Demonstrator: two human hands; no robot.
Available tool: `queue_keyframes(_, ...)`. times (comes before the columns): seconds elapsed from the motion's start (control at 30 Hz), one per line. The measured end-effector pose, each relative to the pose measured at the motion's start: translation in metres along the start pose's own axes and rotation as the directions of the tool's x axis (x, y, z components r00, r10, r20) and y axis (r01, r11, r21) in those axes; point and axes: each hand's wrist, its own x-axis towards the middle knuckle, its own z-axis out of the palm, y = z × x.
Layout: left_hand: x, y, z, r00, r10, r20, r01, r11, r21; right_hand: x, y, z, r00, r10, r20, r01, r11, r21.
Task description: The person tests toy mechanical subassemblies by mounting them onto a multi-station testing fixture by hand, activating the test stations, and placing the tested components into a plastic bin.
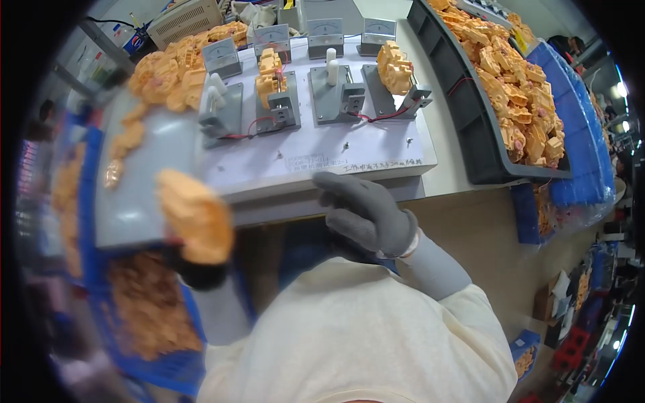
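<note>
My left hand (199,272), in a dark glove and smeared by motion, grips an orange plastic part (195,215) left of the white test board's (262,178) front edge. My right hand (368,216), in a grey glove, hovers at the board's front edge with its fingers stretched out and nothing in them. On the board stand several grey fixtures with small meters behind them. One orange plastic housing (271,77) sits in the second fixture from the left, and another orange housing (395,68) sits in the rightmost one. White posts (332,70) rise from the fixture between them.
At the right stands a black bin (463,127) heaped with orange parts (510,87). More orange parts (168,70) are piled at the table's back left. A blue crate (191,316) with orange parts is below on the left. Red wires (376,119) run along the fixtures.
</note>
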Motion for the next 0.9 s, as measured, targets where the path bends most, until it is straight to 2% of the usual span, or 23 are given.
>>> queue_keyframes(0.03, 0.010, -0.003, 0.003, 0.975, -0.128, -0.183, 0.222, 0.653, 0.724, -0.007, 0.006, -0.007, 0.997, 0.014, -0.078, -0.026, 0.988, -0.155)
queue_keyframes(0.07, 0.027, -0.023, -0.026, 0.982, -0.090, -0.168, 0.181, 0.150, 0.972, -0.013, 0.011, -0.014, 0.988, 0.015, -0.154, -0.061, 0.951, -0.302)
queue_keyframes(0.1, 0.044, -0.044, -0.055, 0.987, -0.051, -0.154, 0.120, -0.406, 0.906, -0.019, 0.014, -0.023, 0.990, 0.010, -0.142, -0.054, 0.951, -0.304)
queue_keyframes(0.13, 0.039, -0.043, -0.053, 0.988, -0.060, -0.145, 0.108, -0.410, 0.906, -0.025, 0.016, -0.031, 0.972, -0.013, -0.233, -0.071, 0.935, -0.348)
queue_keyframes(0.17, 0.032, -0.040, -0.043, 0.993, -0.075, -0.086, 0.063, -0.273, 0.960, -0.030, 0.018, -0.040, 0.947, -0.041, -0.319, -0.092, 0.916, -0.389)
queue_keyframes(0.2, 0.022, -0.036, -0.029, 0.996, -0.083, -0.026, 0.015, -0.128, 0.992, -0.036, 0.022, -0.047, 0.952, -0.042, -0.303, -0.085, 0.916, -0.392)
queue_keyframes(0.27, 0.001, -0.028, -0.001, 0.993, -0.076, 0.091, -0.077, 0.168, 0.983, -0.047, 0.029, -0.060, 0.850, 0.021, -0.527, -0.159, 0.963, -0.217)
queue_keyframes(0.3, -0.008, -0.024, 0.009, 0.988, -0.061, 0.144, -0.118, 0.313, 0.943, -0.049, 0.028, -0.066, 0.856, 0.021, -0.516, -0.156, 0.963, -0.220)
queue_keyframes(0.33, 0.013, -0.033, -0.024, 0.988, -0.044, 0.150, -0.157, -0.281, 0.947, -0.050, 0.027, -0.071, 0.821, 0.023, -0.570, -0.160, 0.968, -0.191)
queue_keyframes(0.37, 0.034, -0.043, -0.058, 0.987, -0.028, 0.157, -0.120, -0.776, 0.619, -0.052, 0.026, -0.075, 0.782, 0.028, -0.623, -0.162, 0.974, -0.161)
queue_keyframes(0.4, 0.033, -0.045, -0.065, 0.986, -0.030, 0.165, -0.127, -0.777, 0.617, -0.053, 0.027, -0.080, 0.787, 0.031, -0.616, -0.163, 0.974, -0.160)
queue_keyframes(0.43, 0.030, -0.047, -0.070, 0.934, 0.002, 0.358, -0.204, -0.819, 0.537, -0.054, 0.028, -0.083, 0.757, 0.046, -0.652, -0.168, 0.978, -0.125)
queue_keyframes(0.47, 0.026, -0.046, -0.070, 0.909, 0.008, 0.417, -0.216, -0.847, 0.486, -0.055, 0.029, -0.086, 0.724, 0.063, -0.687, -0.171, 0.981, -0.090)
queue_keyframes(0.63, 0.018, -0.035, -0.079, 0.906, 0.016, 0.423, -0.144, -0.927, 0.345, -0.054, 0.042, -0.098, 0.658, 0.124, -0.742, -0.239, 0.970, -0.050)
queue_keyframes(0.7, 0.017, -0.032, -0.084, 0.909, 0.024, 0.417, -0.109, -0.951, 0.290, -0.055, 0.053, -0.106, 0.733, 0.021, -0.680, -0.268, 0.927, -0.261)
queue_keyframes(0.73, 0.017, -0.030, -0.085, 0.910, 0.026, 0.413, -0.092, -0.960, 0.263, -0.052, 0.053, -0.106, 0.735, 0.024, -0.678, -0.269, 0.928, -0.259)
queue_keyframes(0.8, 0.019, -0.027, -0.090, 0.920, 0.044, 0.390, -0.040, -0.978, 0.204, -0.044, 0.050, -0.106, 0.774, -0.119, -0.622, -0.330, 0.762, -0.557)
queue_keyframes(0.83, 0.021, -0.024, -0.093, 0.925, 0.059, 0.375, -0.003, -0.987, 0.163, -0.041, 0.050, -0.107, 0.774, -0.118, -0.622, -0.330, 0.762, -0.556)
queue_keyframes(0.9, 0.025, -0.018, -0.098, 0.941, 0.096, 0.325, 0.077, -0.995, 0.070, -0.036, 0.051, -0.109, 0.831, -0.182, -0.526, -0.283, 0.675, -0.681)
